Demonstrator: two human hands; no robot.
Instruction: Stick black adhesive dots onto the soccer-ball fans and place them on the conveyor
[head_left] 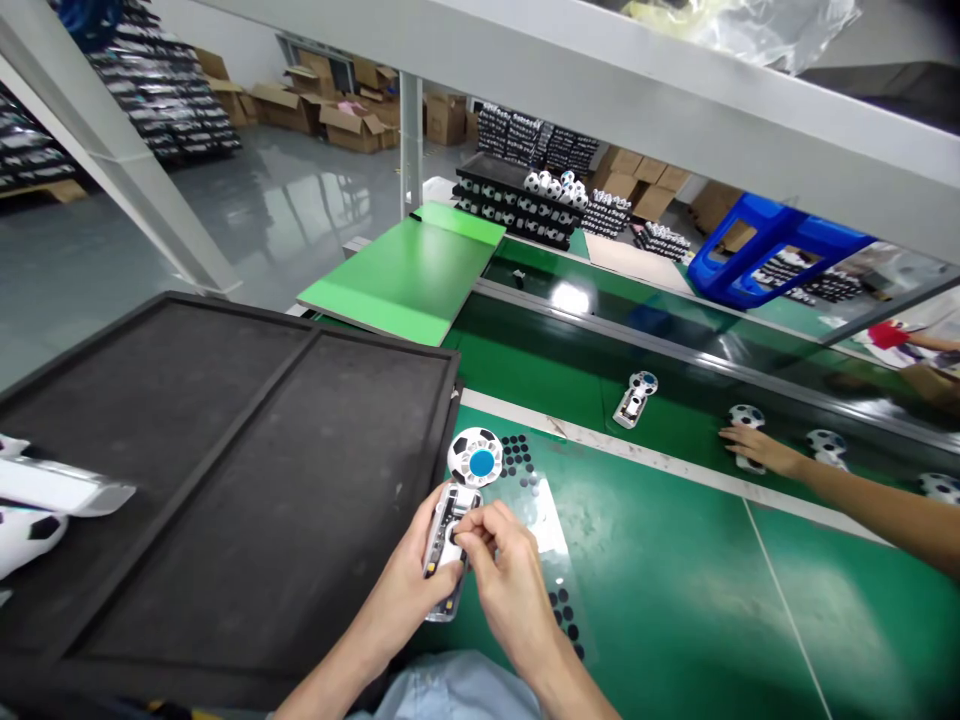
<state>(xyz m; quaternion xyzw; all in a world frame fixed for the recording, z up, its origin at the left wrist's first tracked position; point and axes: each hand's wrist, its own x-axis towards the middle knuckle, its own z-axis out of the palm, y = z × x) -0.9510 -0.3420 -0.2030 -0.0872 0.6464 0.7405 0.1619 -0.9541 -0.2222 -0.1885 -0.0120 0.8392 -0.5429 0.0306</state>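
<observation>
My left hand (420,570) is wrapped around the clear handle of a football-patterned handheld fan (475,458). The fan's round head has a blue disc at its centre, and its handle shows white and dark parts inside. My right hand (504,560) bends over the handle, thumb and forefinger pinched at a small black round sticker (454,536) that is mostly hidden by the fingertips. Under and beside my right hand lies a clear sheet (551,515) with rows of black round stickers, partly covered by my wrist.
A black tray (247,470) with white football-patterned parts (30,525) stands at my left. Across the green belt (540,375) lie another fan (636,398) and several more to the right, where a co-worker's hand (761,450) touches one. A green board (412,270) lies beyond.
</observation>
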